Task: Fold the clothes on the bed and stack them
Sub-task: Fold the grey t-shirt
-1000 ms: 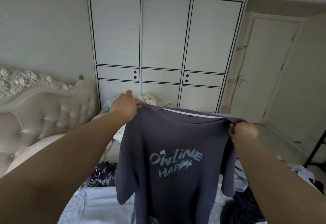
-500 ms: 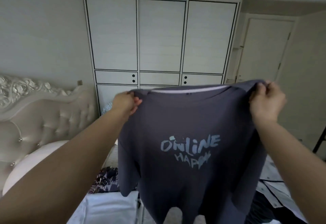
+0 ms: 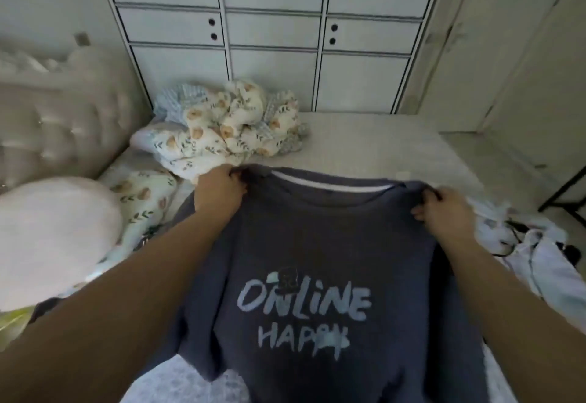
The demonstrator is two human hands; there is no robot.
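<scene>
Grey T-shirt point(image 3: 317, 260), held over bed point(image 3: 364, 142), ready for laying flat.
Left hand point(image 3: 218, 193) and right hand point(image 3: 444, 215) each pinching a shoulder. Collar pointing away toward wardrobe point(image 3: 269, 54), hem nearest; long axis running near to far. Likely next: spreading smooth on mattress, print up or down, before folding sleeves in.

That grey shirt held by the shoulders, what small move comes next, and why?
Probably lower the grey shirt flat onto the bed. The left hand and right hand each pinch a shoulder, print facing up, with bare mattress just ahead.
</scene>
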